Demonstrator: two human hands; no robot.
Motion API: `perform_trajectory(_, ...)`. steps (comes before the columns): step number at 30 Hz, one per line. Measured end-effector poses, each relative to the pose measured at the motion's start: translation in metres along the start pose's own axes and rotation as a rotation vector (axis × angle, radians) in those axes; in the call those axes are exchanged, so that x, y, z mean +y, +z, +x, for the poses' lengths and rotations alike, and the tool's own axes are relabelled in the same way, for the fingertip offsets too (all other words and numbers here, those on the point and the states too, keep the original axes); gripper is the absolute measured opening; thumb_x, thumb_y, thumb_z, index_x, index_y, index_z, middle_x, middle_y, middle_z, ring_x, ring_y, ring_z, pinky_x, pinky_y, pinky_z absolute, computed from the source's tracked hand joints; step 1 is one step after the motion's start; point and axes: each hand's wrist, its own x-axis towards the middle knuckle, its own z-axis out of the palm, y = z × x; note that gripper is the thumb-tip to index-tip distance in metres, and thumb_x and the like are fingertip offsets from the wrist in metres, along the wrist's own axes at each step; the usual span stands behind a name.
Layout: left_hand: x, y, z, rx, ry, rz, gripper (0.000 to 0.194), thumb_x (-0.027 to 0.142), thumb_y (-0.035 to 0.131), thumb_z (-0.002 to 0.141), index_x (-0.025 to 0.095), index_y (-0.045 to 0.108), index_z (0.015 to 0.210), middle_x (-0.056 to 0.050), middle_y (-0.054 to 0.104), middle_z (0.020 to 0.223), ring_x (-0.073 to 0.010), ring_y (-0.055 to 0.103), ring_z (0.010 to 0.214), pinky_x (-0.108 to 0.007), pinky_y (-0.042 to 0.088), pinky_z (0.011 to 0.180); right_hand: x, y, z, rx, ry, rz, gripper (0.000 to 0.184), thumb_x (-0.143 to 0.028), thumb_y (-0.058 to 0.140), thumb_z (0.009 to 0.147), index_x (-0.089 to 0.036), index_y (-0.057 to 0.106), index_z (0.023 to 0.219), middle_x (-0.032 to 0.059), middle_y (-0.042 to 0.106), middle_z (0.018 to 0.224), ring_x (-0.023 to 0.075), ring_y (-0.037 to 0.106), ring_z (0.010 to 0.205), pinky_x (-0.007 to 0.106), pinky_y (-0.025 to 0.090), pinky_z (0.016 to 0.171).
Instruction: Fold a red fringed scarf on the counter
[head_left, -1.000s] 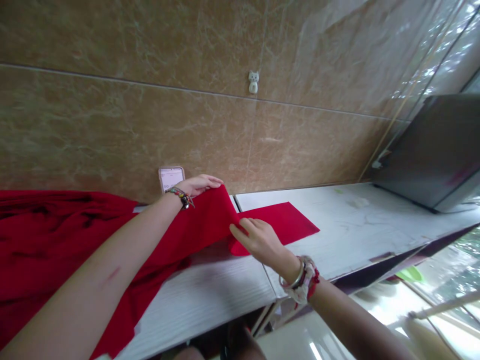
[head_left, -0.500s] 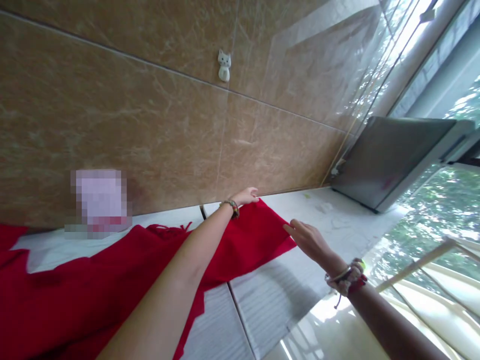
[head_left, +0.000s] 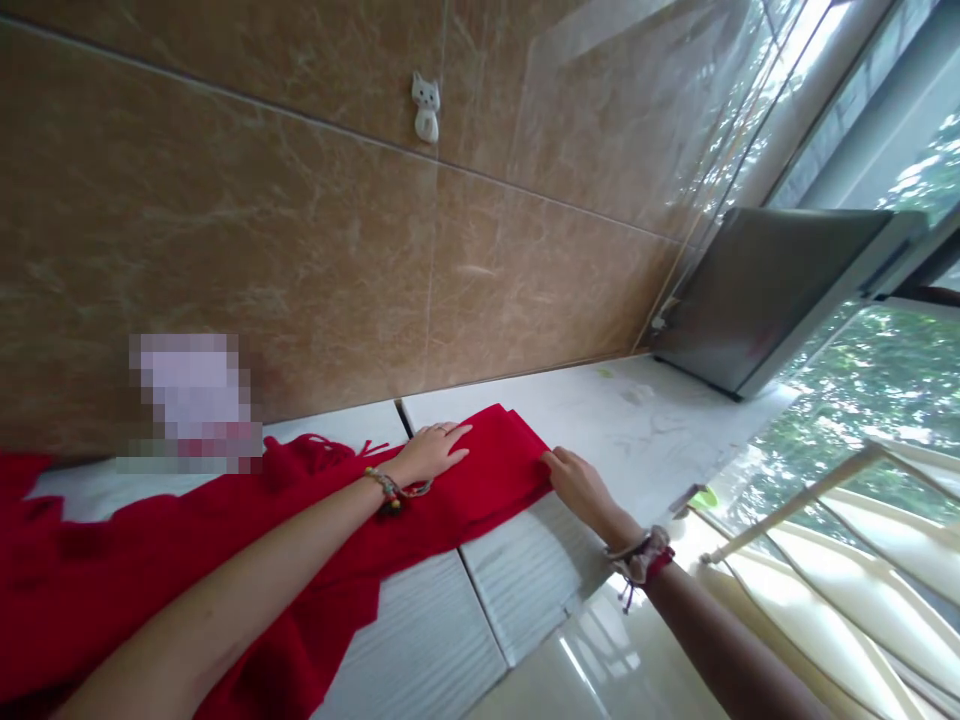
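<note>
A long red cloth (head_left: pixel 495 475) with thin strings along its far side is spread over a white ledge (head_left: pixel 439 625). Its right end is folded over in layers. My left hand (head_left: pixel 431 455) lies flat on the cloth, fingers apart, left of the fold. At the cloth's right edge, my right hand (head_left: pixel 581 485) is closed with thumb and fingers pinching the folded edge. The left part of the cloth is loose and crumpled, partly hidden beneath my left forearm.
Behind the ledge rises a brown tiled wall (head_left: pixel 315 260) with a white cat-shaped piece (head_left: pixel 426 108) on it. A blurred-out pale object (head_left: pixel 195 390) stands at left. A grey box-like appliance (head_left: pixel 765 290) is at the ledge's far end, and a cream railing (head_left: pixel 795 500) is at right.
My left hand has moved left from the cloth's far corner and now rests flat on it. My right hand has moved left and closed on the end, which now shows folded layers.
</note>
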Motion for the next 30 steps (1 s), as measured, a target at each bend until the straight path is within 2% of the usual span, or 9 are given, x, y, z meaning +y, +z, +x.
perform_trajectory(6, -0.063, -0.041, -0.11, -0.009, -0.032, 0.032, 0.05, 0.037, 0.042, 0.081, 0.02, 0.042, 0.129, -0.01, 0.045, 0.134, -0.0233, 0.043, 0.119, -0.035, 0.028, 0.102, -0.1, -0.005, -0.009, 0.028, -0.19, 0.049, 0.023, -0.005, 0.04, 0.083, -0.017, 0.056, 0.096, 0.0075, 0.06, 0.086, 0.0167, 0.059, 0.077, 0.025, 0.045, 0.063)
perform_trajectory(10, -0.075, -0.071, -0.151, -0.033, -0.087, 0.017, 0.057, 0.045, 0.039, 0.081, 0.017, 0.037, 0.132, -0.01, 0.04, 0.138, -0.0227, 0.04, 0.122, -0.034, 0.028, 0.103, -0.143, -0.01, -0.012, 0.044, -0.276, 0.069, 0.021, -0.009, 0.041, 0.085, -0.019, 0.055, 0.096, 0.0077, 0.059, 0.089, 0.0168, 0.058, 0.074, 0.024, 0.044, 0.057)
perform_trajectory(12, -0.069, -0.08, -0.141, -0.028, -0.178, -0.029, 0.06, 0.048, 0.035, 0.082, 0.016, 0.035, 0.133, -0.01, 0.042, 0.137, -0.0224, 0.041, 0.121, -0.033, 0.03, 0.101, -0.149, -0.014, -0.012, 0.057, -0.261, 0.069, 0.021, -0.01, 0.04, 0.086, -0.019, 0.055, 0.097, 0.0075, 0.059, 0.088, 0.0173, 0.058, 0.075, 0.024, 0.043, 0.055)
perform_trajectory(15, -0.058, -0.082, -0.103, -0.03, -0.37, -0.161, 0.06, 0.047, 0.037, 0.078, 0.013, 0.043, 0.126, -0.011, 0.059, 0.117, -0.0237, 0.055, 0.104, -0.032, 0.039, 0.09, -0.146, -0.021, -0.013, 0.092, -0.237, 0.063, 0.021, -0.01, 0.039, 0.086, -0.018, 0.056, 0.097, 0.0071, 0.058, 0.086, 0.0178, 0.057, 0.077, 0.024, 0.042, 0.055)
perform_trajectory(18, -0.052, -0.08, -0.066, -0.033, -0.361, -0.212, 0.049, 0.043, 0.047, 0.07, 0.012, 0.059, 0.106, -0.01, 0.067, 0.096, -0.0241, 0.06, 0.09, -0.03, 0.043, 0.079, -0.138, -0.027, -0.016, 0.149, -0.264, 0.056, 0.022, -0.009, 0.039, 0.086, -0.018, 0.057, 0.095, 0.0058, 0.057, 0.082, 0.0149, 0.055, 0.066, 0.023, 0.04, 0.051)
perform_trajectory(21, -0.049, -0.087, -0.047, -0.035, -0.292, -0.284, 0.036, 0.04, 0.051, 0.065, 0.012, 0.064, 0.083, -0.007, 0.068, 0.082, -0.0222, 0.06, 0.082, -0.029, 0.044, 0.073, -0.131, -0.035, -0.022, 0.312, -0.376, 0.065, 0.027, -0.005, 0.036, 0.085, -0.017, 0.057, 0.096, 0.0058, 0.056, 0.082, 0.013, 0.053, 0.064, 0.022, 0.04, 0.052)
perform_trajectory(25, -0.043, -0.096, -0.037, 0.01, -0.231, -0.367, 0.038, 0.042, 0.044, 0.071, 0.014, 0.062, 0.089, -0.003, 0.066, 0.088, -0.0191, 0.057, 0.084, -0.028, 0.043, 0.074, -0.126, -0.034, -0.032, 0.504, -0.41, 0.1, 0.033, -0.002, 0.031, 0.083, -0.016, 0.057, 0.099, 0.0067, 0.056, 0.084, 0.0117, 0.051, 0.061, 0.022, 0.04, 0.052)
perform_trajectory(27, -0.036, -0.088, -0.032, 0.004, -0.225, -0.379, 0.034, 0.04, 0.045, 0.071, 0.014, 0.061, 0.086, -0.004, 0.066, 0.089, -0.0193, 0.057, 0.084, -0.028, 0.042, 0.075, -0.125, -0.024, -0.038, 0.462, -0.304, 0.124, 0.031, -0.002, 0.032, 0.082, -0.016, 0.058, 0.092, 0.0055, 0.056, 0.082, 0.0108, 0.049, 0.056, 0.021, 0.038, 0.049)
perform_trajectory(30, -0.024, -0.061, -0.026, -0.035, -0.236, -0.377, 0.023, 0.033, 0.052, 0.065, 0.014, 0.061, 0.074, -0.006, 0.066, 0.083, -0.021, 0.058, 0.082, -0.029, 0.042, 0.076, -0.125, -0.004, -0.048, 0.277, -0.116, 0.161, 0.027, -0.001, 0.037, 0.079, -0.018, 0.057, 0.08, 0.0037, 0.054, 0.079, 0.0098, 0.049, 0.054, 0.02, 0.036, 0.047)
